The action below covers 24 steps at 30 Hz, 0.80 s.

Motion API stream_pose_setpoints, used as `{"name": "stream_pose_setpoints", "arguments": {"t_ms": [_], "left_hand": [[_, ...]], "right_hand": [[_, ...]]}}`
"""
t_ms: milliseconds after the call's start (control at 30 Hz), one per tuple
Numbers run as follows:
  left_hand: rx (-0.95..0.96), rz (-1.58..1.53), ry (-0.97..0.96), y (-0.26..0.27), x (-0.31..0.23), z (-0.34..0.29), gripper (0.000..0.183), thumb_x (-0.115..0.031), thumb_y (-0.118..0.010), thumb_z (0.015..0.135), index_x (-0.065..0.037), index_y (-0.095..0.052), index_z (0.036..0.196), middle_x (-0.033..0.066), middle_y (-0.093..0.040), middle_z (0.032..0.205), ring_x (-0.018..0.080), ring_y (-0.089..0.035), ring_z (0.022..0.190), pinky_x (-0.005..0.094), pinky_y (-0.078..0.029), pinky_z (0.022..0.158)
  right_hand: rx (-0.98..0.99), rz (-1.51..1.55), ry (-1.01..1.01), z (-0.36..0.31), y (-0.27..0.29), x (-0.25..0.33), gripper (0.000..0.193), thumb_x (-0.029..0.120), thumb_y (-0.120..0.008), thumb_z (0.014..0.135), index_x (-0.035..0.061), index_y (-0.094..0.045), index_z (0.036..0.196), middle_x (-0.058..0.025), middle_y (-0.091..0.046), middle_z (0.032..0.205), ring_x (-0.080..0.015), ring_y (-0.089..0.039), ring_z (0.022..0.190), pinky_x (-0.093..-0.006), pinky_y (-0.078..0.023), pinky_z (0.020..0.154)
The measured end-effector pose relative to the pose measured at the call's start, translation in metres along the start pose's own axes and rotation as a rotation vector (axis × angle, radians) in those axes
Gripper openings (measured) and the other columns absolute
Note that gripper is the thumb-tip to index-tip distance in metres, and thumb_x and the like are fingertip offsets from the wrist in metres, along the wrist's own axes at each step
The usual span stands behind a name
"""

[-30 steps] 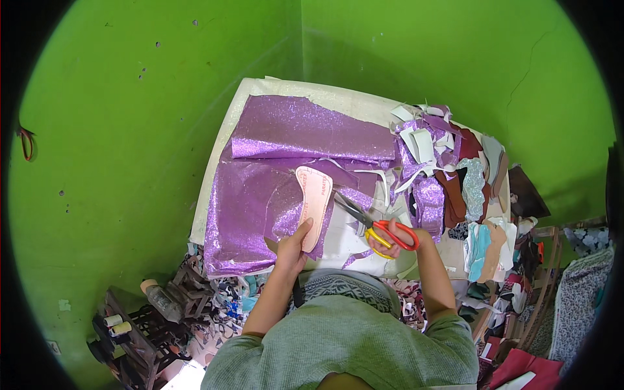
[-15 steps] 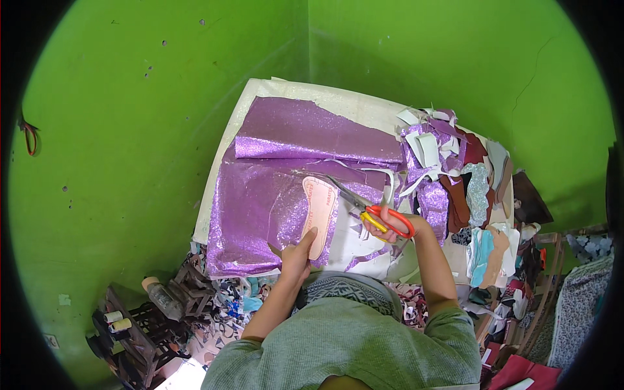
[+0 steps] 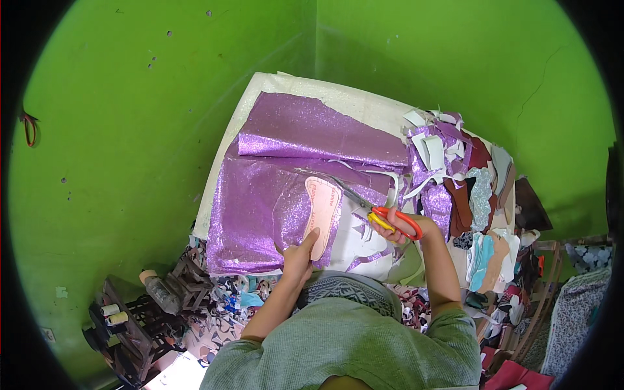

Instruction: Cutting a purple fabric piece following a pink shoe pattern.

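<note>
My left hand (image 3: 298, 261) pinches the lower end of a pale pink, insole-shaped template (image 3: 324, 218), its thumb flat on top. Beneath the template lies purple glitter sheet material (image 3: 244, 205), whose edge runs close along the template's right side. In my right hand (image 3: 398, 233) is a pair of scissors (image 3: 368, 209) with red and yellow handles. Their blades point up and left, reaching the sheet by the template's upper end. The blade tips are hard to make out against the material.
A folded purple piece (image 3: 312, 127) lies farther back on the white table (image 3: 364, 94). Purple and white offcuts (image 3: 434, 153) pile up at right, near cut pieces in brown, silver and turquoise (image 3: 481, 257). Thread spools (image 3: 117, 318) and a jar (image 3: 161, 292) stand at lower left.
My right hand and the scissors have shifted slightly right and down. My left hand keeps its hold on the template. The whole view has moved a little.
</note>
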<state>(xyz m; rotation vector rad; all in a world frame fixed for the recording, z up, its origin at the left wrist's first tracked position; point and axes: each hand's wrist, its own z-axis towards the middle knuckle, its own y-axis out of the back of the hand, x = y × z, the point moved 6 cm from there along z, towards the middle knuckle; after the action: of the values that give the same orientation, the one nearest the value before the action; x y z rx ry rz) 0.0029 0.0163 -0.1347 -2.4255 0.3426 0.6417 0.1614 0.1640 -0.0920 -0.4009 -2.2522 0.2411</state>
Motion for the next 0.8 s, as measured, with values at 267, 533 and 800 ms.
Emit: {"name": "stream_pose_setpoints", "arguments": {"t_ms": [267, 533, 800], "left_hand": [[0.012, 0.027, 0.008, 0.006, 0.0, 0.002, 0.033, -0.008, -0.063, 0.076, 0.012, -0.05, 0.1, 0.0149, -0.057, 0.094, 0.02, -0.059, 0.078, 0.0285, -0.049, 0.066], [0.065, 0.034, 0.062, 0.004, -0.006, -0.003, 0.035, -0.009, -0.064, 0.075, 0.012, -0.05, 0.099, 0.0163, -0.058, 0.09, 0.0232, -0.06, 0.073, 0.031, -0.051, 0.063], [0.069, 0.077, 0.045, 0.003, -0.011, -0.006, 0.035, -0.009, -0.063, 0.076, 0.012, -0.049, 0.1, 0.0172, -0.058, 0.09, 0.0245, -0.061, 0.073, 0.0319, -0.051, 0.062]], "right_hand": [[-0.117, -0.044, -0.117, -0.003, 0.009, -0.011, 0.054, 0.066, -0.032, 0.077, 0.013, -0.041, 0.08, 0.0092, -0.028, 0.054, 0.0003, -0.022, 0.039, -0.0162, -0.015, 0.033], [-0.123, -0.116, -0.115, 0.0, 0.015, -0.007, 0.048, 0.062, -0.031, 0.081, 0.0145, -0.04, 0.08, 0.0096, -0.03, 0.053, 0.0014, -0.022, 0.037, -0.0147, -0.016, 0.031], [0.162, 0.145, -0.062, 0.027, 0.007, -0.011, 0.065, 0.075, -0.021, 0.071, 0.0138, -0.04, 0.081, 0.0093, -0.027, 0.056, 0.0018, -0.024, 0.041, -0.0136, -0.021, 0.034]]}}
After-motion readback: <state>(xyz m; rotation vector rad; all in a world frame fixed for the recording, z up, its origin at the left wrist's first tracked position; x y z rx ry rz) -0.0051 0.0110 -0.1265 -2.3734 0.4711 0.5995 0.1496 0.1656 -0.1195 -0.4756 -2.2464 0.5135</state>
